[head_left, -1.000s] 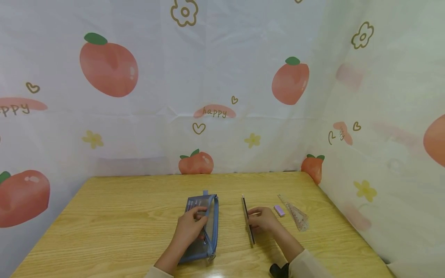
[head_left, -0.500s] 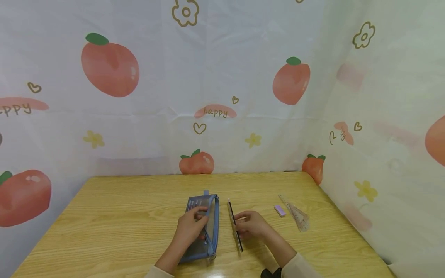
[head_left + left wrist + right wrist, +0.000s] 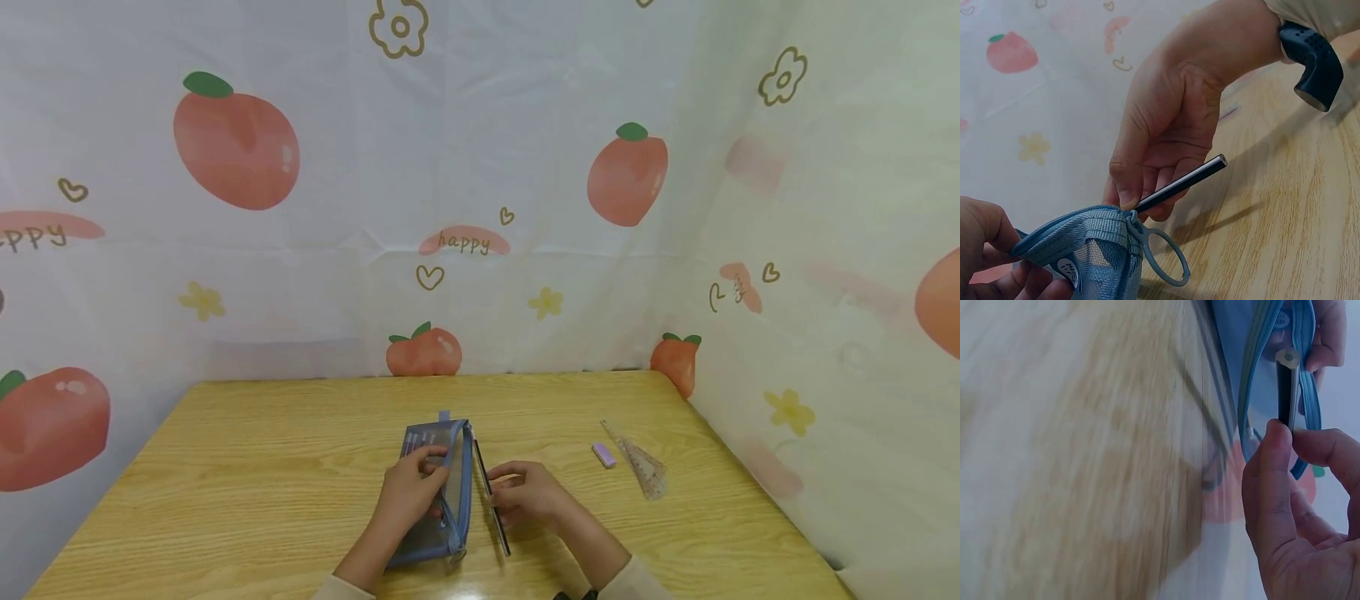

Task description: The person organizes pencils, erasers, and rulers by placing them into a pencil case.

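On the table lies a blue mesh pencil case (image 3: pixel 427 546), its zipped mouth spread apart. My left hand (image 3: pixel 408 492) pinches the near side of that mouth between thumb and fingers. A dark pencil (image 3: pixel 492 498) with a pale stripe is held between the thumb and fingers of my right hand (image 3: pixel 528 490), just right of the case. In the right wrist view the pencil's (image 3: pixel 1287 394) blunt end faces the camera, with the open mouth behind it. A ring-shaped zip pull (image 3: pixel 1169 257) hangs from the case in the left wrist view.
Further right on the table (image 3: pixel 300 467) lie a purple eraser (image 3: pixel 603 454) and a clear triangular ruler (image 3: pixel 640 467). Printed white sheets (image 3: pixel 480 317) stand along the back and right side. A black device (image 3: pixel 1316 65) is worn on the right wrist.
My right hand has carried the pencil leftward, from well apart to right beside the pencil case's mouth. The left hand and the case have stayed in place.
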`<state>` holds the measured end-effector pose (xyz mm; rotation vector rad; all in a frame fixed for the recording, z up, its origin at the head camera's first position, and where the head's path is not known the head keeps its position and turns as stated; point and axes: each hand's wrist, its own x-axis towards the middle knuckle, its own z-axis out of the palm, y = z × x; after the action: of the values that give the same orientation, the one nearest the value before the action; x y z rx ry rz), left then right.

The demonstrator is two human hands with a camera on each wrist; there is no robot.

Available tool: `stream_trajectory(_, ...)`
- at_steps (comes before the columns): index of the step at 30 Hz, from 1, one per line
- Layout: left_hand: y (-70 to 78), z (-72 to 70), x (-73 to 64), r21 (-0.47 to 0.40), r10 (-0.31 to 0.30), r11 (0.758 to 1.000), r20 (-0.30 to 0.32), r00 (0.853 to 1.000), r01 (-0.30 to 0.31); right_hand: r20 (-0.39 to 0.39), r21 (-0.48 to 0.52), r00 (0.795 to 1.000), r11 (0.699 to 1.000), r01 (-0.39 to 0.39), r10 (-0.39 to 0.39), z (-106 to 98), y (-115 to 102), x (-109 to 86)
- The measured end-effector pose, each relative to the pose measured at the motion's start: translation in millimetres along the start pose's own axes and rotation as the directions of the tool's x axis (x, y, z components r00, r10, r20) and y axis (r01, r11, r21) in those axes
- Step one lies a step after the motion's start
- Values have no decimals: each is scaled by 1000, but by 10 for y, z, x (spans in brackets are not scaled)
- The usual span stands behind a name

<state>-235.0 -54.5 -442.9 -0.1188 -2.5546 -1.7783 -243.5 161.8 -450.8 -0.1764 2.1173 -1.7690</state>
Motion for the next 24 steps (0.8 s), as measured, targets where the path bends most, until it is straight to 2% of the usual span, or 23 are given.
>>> stream_trajectory(8,0,13,2,5,-3,1000,-2,1000,3,12,39,1000,999,-3,2,63,-28,16)
stream_trajectory(16,4,29,-4,-10,4,1000,8,1000,-4,16,92,999,995,28,-30,166,-78,63)
stream_trajectory(24,3,50,-10,-9,8,1000,8,1000,-8,-40,112,999,994,15,-11,294,-130,90)
